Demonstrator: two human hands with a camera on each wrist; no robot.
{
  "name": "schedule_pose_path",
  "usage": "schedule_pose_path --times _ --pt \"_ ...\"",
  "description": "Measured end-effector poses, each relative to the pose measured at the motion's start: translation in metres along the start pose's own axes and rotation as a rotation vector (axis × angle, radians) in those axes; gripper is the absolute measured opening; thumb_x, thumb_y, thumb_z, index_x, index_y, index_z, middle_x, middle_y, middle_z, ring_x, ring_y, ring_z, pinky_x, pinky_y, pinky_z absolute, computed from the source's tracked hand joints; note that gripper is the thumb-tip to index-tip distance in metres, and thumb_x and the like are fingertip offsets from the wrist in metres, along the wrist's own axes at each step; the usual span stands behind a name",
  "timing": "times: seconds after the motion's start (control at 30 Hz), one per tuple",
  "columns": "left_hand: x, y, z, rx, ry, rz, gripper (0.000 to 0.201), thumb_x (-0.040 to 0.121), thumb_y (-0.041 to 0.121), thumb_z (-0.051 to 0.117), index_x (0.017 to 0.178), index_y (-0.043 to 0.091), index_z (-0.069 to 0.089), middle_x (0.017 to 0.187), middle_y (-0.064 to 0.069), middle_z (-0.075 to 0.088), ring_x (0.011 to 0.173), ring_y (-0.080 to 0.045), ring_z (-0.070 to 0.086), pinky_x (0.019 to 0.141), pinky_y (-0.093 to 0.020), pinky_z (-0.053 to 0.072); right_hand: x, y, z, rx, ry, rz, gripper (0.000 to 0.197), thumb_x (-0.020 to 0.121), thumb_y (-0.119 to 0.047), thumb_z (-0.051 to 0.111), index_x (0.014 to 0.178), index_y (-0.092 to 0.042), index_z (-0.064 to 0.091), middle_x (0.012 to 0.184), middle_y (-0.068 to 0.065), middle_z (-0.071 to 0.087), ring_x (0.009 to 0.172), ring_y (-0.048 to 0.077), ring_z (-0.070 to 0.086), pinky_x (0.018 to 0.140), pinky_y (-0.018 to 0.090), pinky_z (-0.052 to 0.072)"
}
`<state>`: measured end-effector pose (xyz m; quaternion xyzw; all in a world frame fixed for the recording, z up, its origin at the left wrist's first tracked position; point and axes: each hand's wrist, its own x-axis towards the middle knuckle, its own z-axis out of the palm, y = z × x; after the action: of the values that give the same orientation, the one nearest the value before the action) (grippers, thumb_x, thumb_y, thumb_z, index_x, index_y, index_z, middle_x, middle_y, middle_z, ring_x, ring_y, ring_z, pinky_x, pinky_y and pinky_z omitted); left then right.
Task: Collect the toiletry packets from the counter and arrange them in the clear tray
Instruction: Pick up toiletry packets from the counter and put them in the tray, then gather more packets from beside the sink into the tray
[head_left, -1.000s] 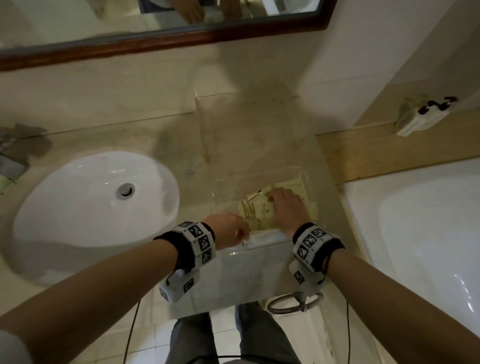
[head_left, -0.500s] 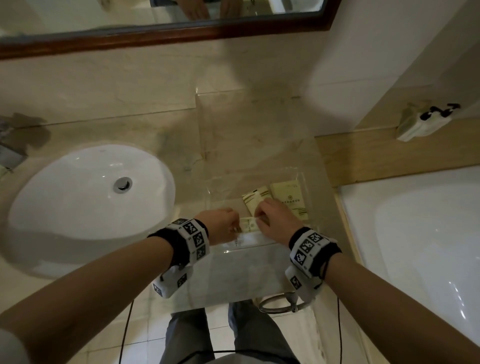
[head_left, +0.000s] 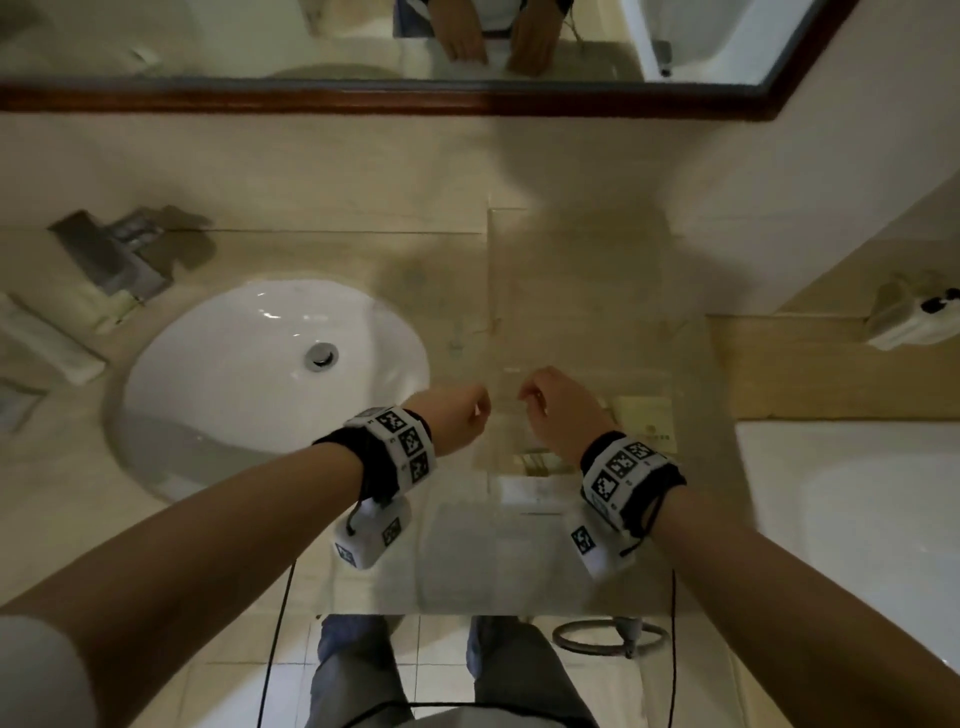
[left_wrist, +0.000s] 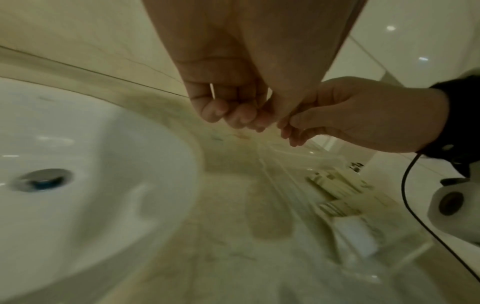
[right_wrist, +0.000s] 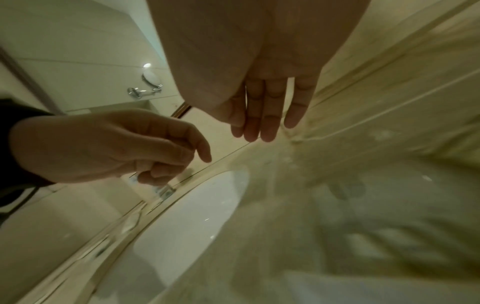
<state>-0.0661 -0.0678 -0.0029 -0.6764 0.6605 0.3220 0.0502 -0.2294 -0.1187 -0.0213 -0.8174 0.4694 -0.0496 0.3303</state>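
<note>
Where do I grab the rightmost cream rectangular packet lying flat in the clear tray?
Pinch its far edge, coming straight down from above. The cream rectangular packet lies flat on the floor of the clear tray, and bare floor shows beyond that edge, so a fingertip could likely slip under there.

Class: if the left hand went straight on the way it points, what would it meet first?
Probably the right hand, over the clear tray just ahead of the left hand; their heights are unclear, so it might pass beside it.
</note>
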Motion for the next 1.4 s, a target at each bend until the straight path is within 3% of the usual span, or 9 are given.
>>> schedule_pose_path --times 0.27,0.4,0.53,0.67,0.83,0.93,1.17,1.27,1.4 --pt "-0.089 -0.166 -0.023 -0.236 0.181 -0.321 0.031 0.094 0.018 0.035 0.123 0.018 0.046 0.113 -0.008 0.063 0.096 -0.027 0.059 0.082 -0.035 0.047 0.056 -0.155 0.094 0.042 -0.164 -0.183 0.016 0.092 -0.010 0.043 0.099 -0.010 0.058 0.097 0.007 0.061 0.078 0.017 0.051 0.071 0.028 0.041" --pt "-0.155 -0.279 -0.020 -0.446 0.284 -0.598 0.029 0.094 0.023 0.042 0.120 0.012 0.049 0.114 -0.011 0.062 0.095 -0.027 0.059 0.080 -0.032 0.045 0.081 -0.250 0.164 0.104 -0.293 -0.209 0.015 0.094 -0.013 0.041 0.096 -0.013 0.056 0.090 0.009 0.063 0.075 0.026 0.056 0.069 0.035 0.048" --pt "-0.226 -0.384 -0.015 -0.583 0.398 -0.789 0.029 0.093 0.021 0.044 0.117 0.008 0.053 0.114 -0.015 0.063 0.101 -0.031 0.060 0.082 -0.034 0.047 0.106 -0.339 0.236 0.194 -0.387 -0.155 0.013 0.093 -0.011 0.042 0.088 -0.016 0.053 0.088 0.006 0.061 0.069 0.018 0.054 0.062 0.023 0.044" --pt "-0.280 -0.470 -0.012 -0.530 0.467 -0.905 0.029 0.092 0.021 0.044 0.118 0.009 0.051 0.111 -0.016 0.063 0.097 -0.031 0.061 0.076 -0.031 0.044 0.130 -0.409 0.297 0.200 -0.376 -0.050 0.011 0.093 -0.016 0.044 0.092 -0.012 0.054 0.090 0.005 0.059 0.081 0.022 0.054 0.071 0.030 0.041" --pt "-0.311 -0.540 -0.001 -0.247 0.287 -1.036 0.052 0.083 0.020 0.060 0.133 0.015 0.044 0.130 -0.015 0.044 0.120 -0.035 0.040 0.097 -0.042 0.038 0.160 -0.462 0.340 0.180 -0.303 0.106 0.021 0.096 -0.018 0.040 0.106 -0.004 0.052 0.096 0.010 0.050 0.093 0.028 0.052 0.073 0.030 0.034" --pt "-0.311 -0.559 0.003 -0.167 0.211 -1.013 0.057 0.081 0.030 0.065 0.132 0.020 0.044 0.130 -0.012 0.042 0.120 -0.033 0.038 0.098 -0.041 0.036 0.176 -0.475 0.354 0.143 -0.226 0.167 0.027 0.093 -0.015 0.041 0.113 -0.002 0.054 0.114 0.017 0.059 0.101 0.034 0.056 0.078 0.033 0.039" --pt "-0.303 -0.576 -0.008 -0.069 0.130 -0.893 0.056 0.079 0.036 0.065 0.125 0.012 0.044 0.130 -0.014 0.039 0.120 -0.034 0.036 0.099 -0.040 0.034 0.206 -0.477 0.348 -0.034 0.122 0.320 0.040 0.086 -0.011 0.050 0.125 -0.005 0.044 0.135 0.018 0.043 0.127 0.034 0.036 0.101 0.042 0.030" --pt "-0.297 -0.578 -0.019 -0.110 0.077 -0.849 0.048 0.084 0.037 0.059 0.121 0.010 0.045 0.126 -0.013 0.050 0.121 -0.033 0.040 0.101 -0.040 0.033 0.220 -0.471 0.343 -0.144 0.069 0.346 0.038 0.090 -0.020 0.049 0.124 -0.004 0.045 0.134 0.018 0.046 0.128 0.034 0.034 0.103 0.045 0.028" --pt "-0.288 -0.575 -0.032 -0.411 0.187 -0.752 0.043 0.087 0.026 0.058 0.122 0.006 0.044 0.122 -0.020 0.056 0.108 -0.034 0.054 0.088 -0.036 0.043 0.229 -0.462 0.339 -0.295 -0.072 0.297 0.035 0.088 -0.026 0.049 0.116 -0.005 0.051 0.126 0.018 0.052 0.123 0.033 0.037 0.101 0.043 0.027"
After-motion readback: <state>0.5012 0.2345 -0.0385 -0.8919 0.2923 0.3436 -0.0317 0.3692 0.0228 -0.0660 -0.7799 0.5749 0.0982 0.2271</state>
